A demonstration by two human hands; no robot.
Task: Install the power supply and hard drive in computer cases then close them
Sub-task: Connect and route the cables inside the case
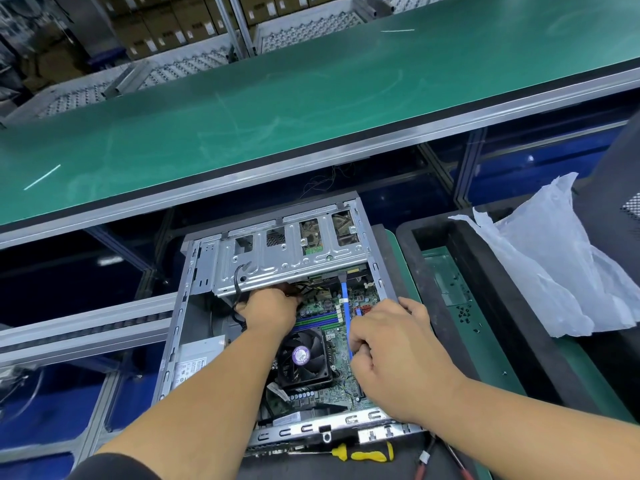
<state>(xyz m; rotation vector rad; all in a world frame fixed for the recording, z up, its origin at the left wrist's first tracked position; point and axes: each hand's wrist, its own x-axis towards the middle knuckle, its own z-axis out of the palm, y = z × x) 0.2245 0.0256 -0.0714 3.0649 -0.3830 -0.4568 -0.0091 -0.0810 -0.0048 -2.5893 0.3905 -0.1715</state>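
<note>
The open grey sheet-metal computer case (277, 306) is being worked on, lying flat below the green conveyor belt (277, 98), with the silver boxed power supply (194, 362) seated at its left wall. The left hand (268, 306) is being curled around black cables (239, 292) beneath the perforated silver drive cage (287, 261), while the flat blue ribbon-like data cable (344, 306) is being pinched by the right hand (391, 344) over the green motherboard (322, 306). The cable is judged limp and light, its connector fragile, so it is best gripped at the plug body; the case edges are judged stiff and sharp.
</note>
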